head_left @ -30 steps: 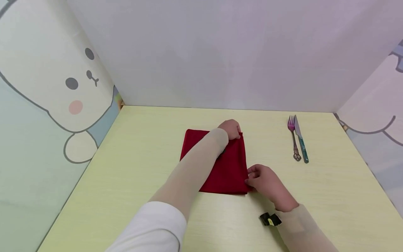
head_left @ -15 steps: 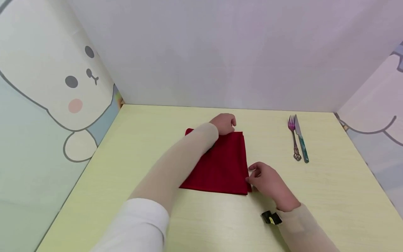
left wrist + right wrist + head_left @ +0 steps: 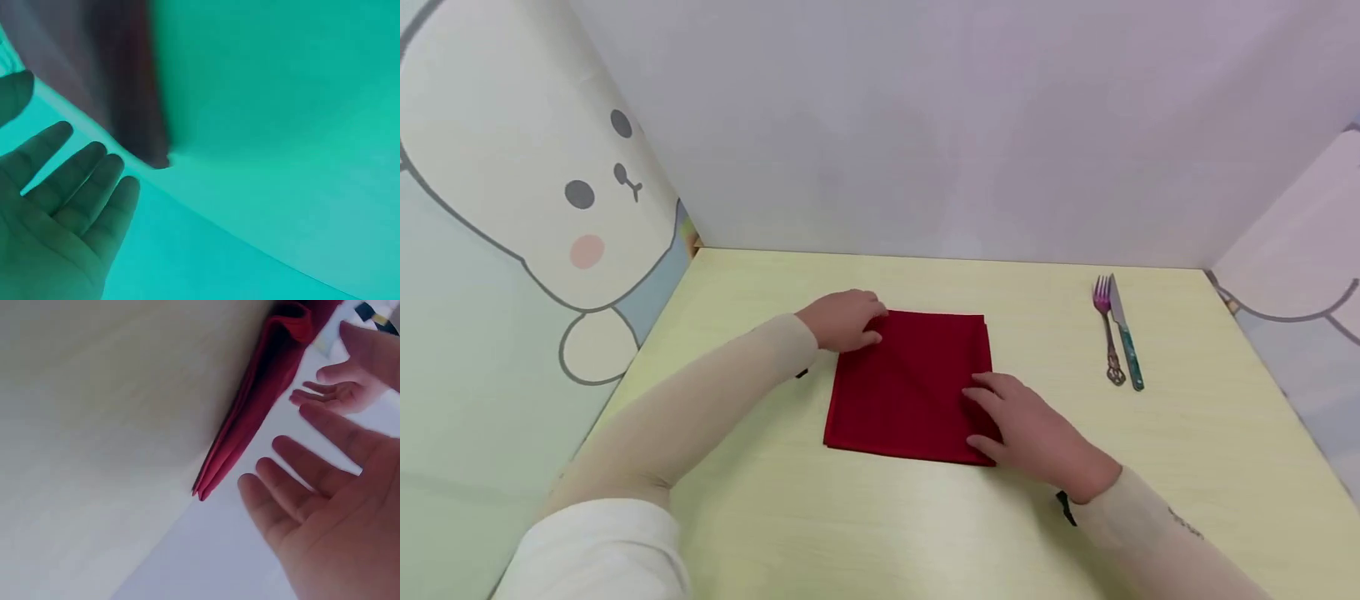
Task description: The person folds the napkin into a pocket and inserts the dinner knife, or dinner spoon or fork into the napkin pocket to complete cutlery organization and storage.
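A dark red cloth (image 3: pixel 917 383), folded into a flat square, lies on the pale table in the head view. Over its far left corner hovers my left hand (image 3: pixel 844 321), fingers loosely spread and holding nothing. My right hand (image 3: pixel 1030 429) is above the near right side of the cloth with its fingers apart. From the right wrist view, the cloth (image 3: pixel 250 406) shows stacked layers along its edge, and the right hand's (image 3: pixel 344 487) relaxed fingers are clear of it. The left wrist view has the left hand's (image 3: pixel 69 200) fingers extended beside the cloth's (image 3: pixel 119 81) blurred dark edge.
To the right on the table (image 3: pixel 760 517) lie a fork (image 3: pixel 1107 325) with purplish tines and a knife (image 3: pixel 1127 337) with a green handle, side by side. A plain pale wall panel (image 3: pixel 925 150) rises behind the table, with cartoon-printed panels at both sides.
My left hand has moved left from the cloth's far right corner to its far left corner. The right hand has let go of the right edge and shifted over the cloth, fingers spreading.
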### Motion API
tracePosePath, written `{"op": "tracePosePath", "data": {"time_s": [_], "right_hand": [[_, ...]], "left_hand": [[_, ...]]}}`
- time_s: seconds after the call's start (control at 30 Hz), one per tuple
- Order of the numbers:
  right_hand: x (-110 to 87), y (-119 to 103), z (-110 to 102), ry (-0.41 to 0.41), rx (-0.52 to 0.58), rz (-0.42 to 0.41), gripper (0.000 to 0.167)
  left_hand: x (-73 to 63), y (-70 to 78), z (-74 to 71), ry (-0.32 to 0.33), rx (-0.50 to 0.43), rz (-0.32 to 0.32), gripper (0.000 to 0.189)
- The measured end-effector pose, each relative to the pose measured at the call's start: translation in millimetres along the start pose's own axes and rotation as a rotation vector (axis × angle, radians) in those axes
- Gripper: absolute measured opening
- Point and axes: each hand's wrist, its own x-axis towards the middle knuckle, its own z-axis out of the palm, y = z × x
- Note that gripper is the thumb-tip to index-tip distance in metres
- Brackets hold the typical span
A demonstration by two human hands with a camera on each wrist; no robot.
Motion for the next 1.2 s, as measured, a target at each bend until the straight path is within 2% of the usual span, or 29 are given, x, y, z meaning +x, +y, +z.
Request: {"op": "tracePosePath", "data": {"time_s": [0.13,0.27,0.4,0.53,0.8,0.9,1.0,1.13,1.2], "right_hand": [[-6.7,0,2,-0.045,-0.097,-0.13,0.07],[-13.0,-3,5,-0.119,-0.106,-0.165,0.074],[-18.7,-7,9,-0.196,-0.085,-0.172,0.086],[-22.9,-8,15,-0.2,-0.121,-0.194,0.097],[-28.7,-10,17,-0.177,-0.175,-0.236,0.103],[-27.1,-10,14,-0.205,-0.172,-0.223,0.104],[-23.1,-9,10,-0.226,-0.115,-0.188,0.101],[-13.2,-5,3,-0.205,-0.044,-0.131,0.095],[-6.1,0,0,-0.187,-0.051,-0.112,0.091]], "left_hand": [[-15.0,-5.9,16.3,-0.043,0.035,0.018,0.062],[-20.2,-5.2,24.6,-0.062,0.012,0.011,0.069],[-21.6,-3.7,28.7,-0.074,-0.021,-0.009,0.074],[-22.1,-3.6,31.4,-0.097,-0.05,-0.031,0.079],[-19.6,-3.6,33.6,-0.126,-0.066,-0.029,0.082],[-19.7,-3.3,34.2,-0.133,-0.064,-0.027,0.082],[-21.1,-2.6,34.0,-0.132,-0.069,-0.023,0.082],[-23.5,-1.9,32.6,-0.129,-0.086,-0.02,0.082],[-24.3,-1.5,32.2,-0.13,-0.091,-0.024,0.083]]}}
